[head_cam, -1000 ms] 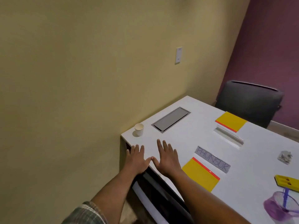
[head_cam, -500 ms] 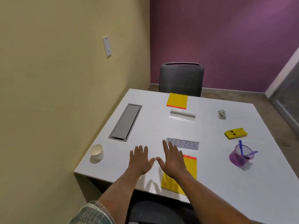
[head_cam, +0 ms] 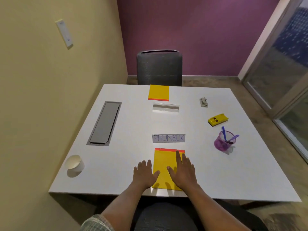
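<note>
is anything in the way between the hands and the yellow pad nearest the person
Nothing visible. The right hand is over the near yellow pad, the left hand at its left edge, thumb over it. The name card lies beyond it, apart.

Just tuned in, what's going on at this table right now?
A person sits at the white table with both hands spread flat, fingers straight, gripping nothing. The left hand is at the left edge of the near yellow notepad, thumb over it. The right hand covers the pad's right side. Whether the palms press down is unclear. The PHUNSUK name card lies just beyond the pad, and the purple pen cup stands to the right, untouched.
</note>
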Action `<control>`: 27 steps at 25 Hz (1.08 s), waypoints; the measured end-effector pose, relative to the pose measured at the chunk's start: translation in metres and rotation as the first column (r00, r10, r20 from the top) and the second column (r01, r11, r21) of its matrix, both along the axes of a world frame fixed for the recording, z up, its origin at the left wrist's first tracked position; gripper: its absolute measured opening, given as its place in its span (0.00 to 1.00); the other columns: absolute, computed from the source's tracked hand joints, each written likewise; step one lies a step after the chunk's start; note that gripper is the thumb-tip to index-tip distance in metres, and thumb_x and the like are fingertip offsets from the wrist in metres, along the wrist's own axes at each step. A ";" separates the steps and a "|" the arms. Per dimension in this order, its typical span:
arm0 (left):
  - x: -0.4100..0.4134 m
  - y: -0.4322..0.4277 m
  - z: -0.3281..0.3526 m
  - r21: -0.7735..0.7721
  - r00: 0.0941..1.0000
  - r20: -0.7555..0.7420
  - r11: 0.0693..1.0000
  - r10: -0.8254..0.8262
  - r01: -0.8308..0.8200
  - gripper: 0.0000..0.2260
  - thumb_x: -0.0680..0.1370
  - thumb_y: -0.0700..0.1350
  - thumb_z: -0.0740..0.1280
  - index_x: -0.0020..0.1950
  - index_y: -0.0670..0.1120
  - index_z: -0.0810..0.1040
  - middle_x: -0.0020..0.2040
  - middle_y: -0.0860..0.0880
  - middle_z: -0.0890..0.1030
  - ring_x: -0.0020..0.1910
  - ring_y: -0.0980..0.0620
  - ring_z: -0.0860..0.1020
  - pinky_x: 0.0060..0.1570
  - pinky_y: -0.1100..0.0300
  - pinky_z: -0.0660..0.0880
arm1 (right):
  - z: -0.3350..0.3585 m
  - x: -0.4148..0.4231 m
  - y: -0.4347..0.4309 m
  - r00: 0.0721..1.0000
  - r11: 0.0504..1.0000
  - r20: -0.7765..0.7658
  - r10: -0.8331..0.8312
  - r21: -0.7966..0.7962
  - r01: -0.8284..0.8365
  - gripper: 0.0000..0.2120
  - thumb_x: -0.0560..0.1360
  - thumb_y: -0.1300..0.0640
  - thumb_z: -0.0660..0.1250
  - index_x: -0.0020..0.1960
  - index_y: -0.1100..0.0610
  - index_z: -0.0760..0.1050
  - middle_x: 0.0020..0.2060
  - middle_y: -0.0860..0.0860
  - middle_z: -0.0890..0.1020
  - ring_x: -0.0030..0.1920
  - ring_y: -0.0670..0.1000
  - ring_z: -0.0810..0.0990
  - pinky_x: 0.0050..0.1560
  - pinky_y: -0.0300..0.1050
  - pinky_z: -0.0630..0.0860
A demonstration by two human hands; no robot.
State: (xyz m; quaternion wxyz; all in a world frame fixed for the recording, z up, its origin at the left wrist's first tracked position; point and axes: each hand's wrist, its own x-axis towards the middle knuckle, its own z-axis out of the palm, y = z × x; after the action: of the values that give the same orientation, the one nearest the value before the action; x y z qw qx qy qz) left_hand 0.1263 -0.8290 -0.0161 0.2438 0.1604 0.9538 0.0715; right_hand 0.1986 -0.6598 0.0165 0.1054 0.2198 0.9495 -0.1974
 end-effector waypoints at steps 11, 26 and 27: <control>0.016 0.029 -0.034 0.194 0.918 0.279 0.920 0.282 -0.342 0.34 0.80 0.64 0.60 0.79 0.46 0.58 0.76 0.42 0.65 0.73 0.42 0.67 0.70 0.45 0.68 | -0.045 0.016 0.025 0.949 0.918 0.169 -0.265 -0.256 0.302 0.43 0.77 0.35 0.61 0.81 0.50 0.40 0.81 0.56 0.53 0.79 0.62 0.57 0.73 0.61 0.63; -0.034 0.019 -0.051 0.200 0.633 0.586 0.667 0.506 -0.718 0.07 0.80 0.45 0.66 0.48 0.41 0.77 0.44 0.46 0.79 0.41 0.50 0.76 0.46 0.55 0.75 | -0.065 -0.009 0.004 0.797 0.748 0.276 -0.537 -0.281 0.601 0.41 0.76 0.40 0.67 0.80 0.56 0.52 0.74 0.60 0.65 0.72 0.64 0.68 0.66 0.59 0.71; -0.039 0.013 -0.051 0.195 0.648 0.582 0.690 0.490 -0.697 0.05 0.80 0.41 0.64 0.46 0.41 0.76 0.43 0.46 0.77 0.40 0.50 0.75 0.45 0.56 0.74 | -0.066 -0.012 0.002 0.787 0.736 0.286 -0.547 -0.284 0.614 0.39 0.77 0.40 0.66 0.79 0.56 0.54 0.73 0.60 0.66 0.71 0.64 0.69 0.65 0.58 0.72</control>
State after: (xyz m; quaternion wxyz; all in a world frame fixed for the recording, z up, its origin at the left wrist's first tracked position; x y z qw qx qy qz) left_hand 0.0870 -0.8156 -0.0668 0.3980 -0.1462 0.8214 0.3815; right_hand 0.1864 -0.6579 -0.0500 0.1639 0.4999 0.7654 -0.3707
